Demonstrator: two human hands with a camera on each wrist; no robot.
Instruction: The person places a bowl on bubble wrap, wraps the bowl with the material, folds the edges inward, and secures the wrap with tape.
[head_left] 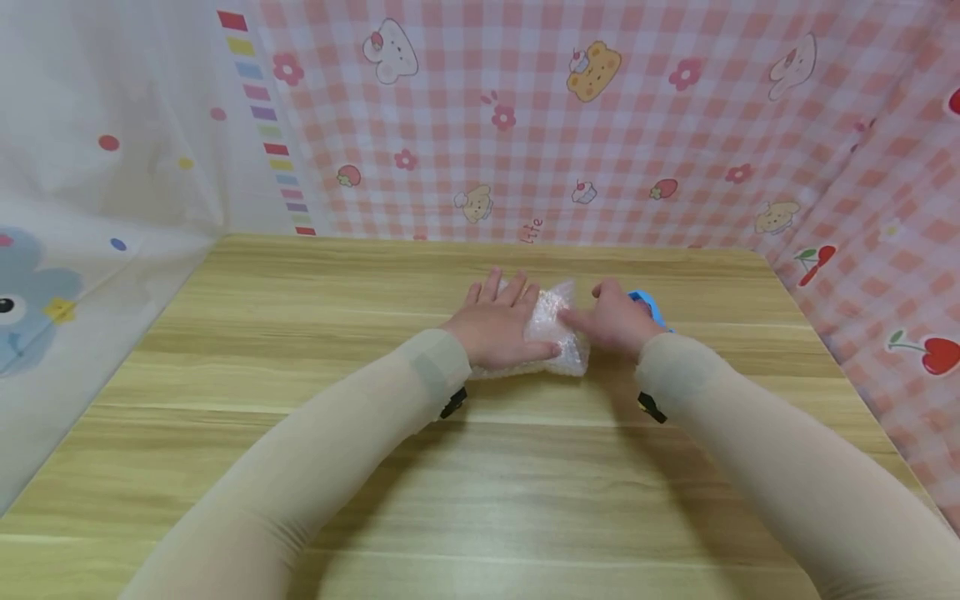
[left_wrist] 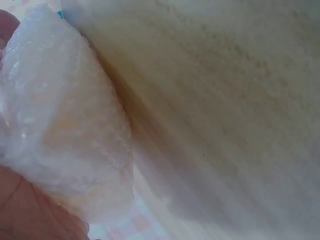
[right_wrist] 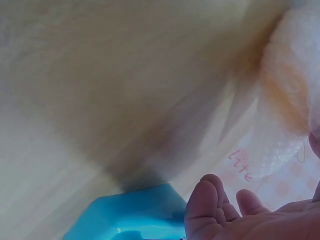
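Note:
A small package wrapped in clear bubble wrap (head_left: 557,321) lies toward the far middle of the table, with something orange-tan showing faintly through the plastic in the right wrist view. My left hand (head_left: 497,333) rests flat over its left part, fingers spread and pointing away. At the package's right end is my right hand (head_left: 618,321), its thumb touching the wrap. The other fingers (right_wrist: 207,205) of that hand are loosely bent with nothing between them. Just beyond the right hand stands a blue curved plastic object (head_left: 647,305), partly hidden behind it; its glossy side also shows in the right wrist view.
The wood-grain table (head_left: 480,492) runs back to a pink checked cloth (head_left: 450,108) with cartoon prints. A pale cloth with dots (head_left: 112,192) hangs at the left, and the checked cloth continues along the right side.

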